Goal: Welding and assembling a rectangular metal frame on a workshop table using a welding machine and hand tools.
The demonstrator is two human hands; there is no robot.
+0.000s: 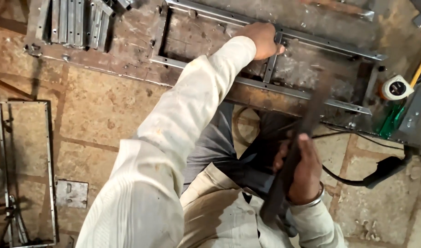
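Note:
My left hand (264, 39) reaches out in a cream sleeve and presses down on a grey metal frame (307, 94) that lies on a rusty steel worktable (127, 50). The fingers rest where a crossbar meets the frame's far rail. My right hand (303, 171), with a metal bangle at the wrist, grips a long dark flat metal bar (295, 151). The bar is blurred and slants up toward the frame's near rail.
Several grey metal strips (75, 23) are stacked at the table's left end. A rectangular frame (24, 172) and a small plate (71, 194) lie on the stone floor at left. A tape roll (396, 88), a green object (390, 120) and a black cable (366, 177) sit at right.

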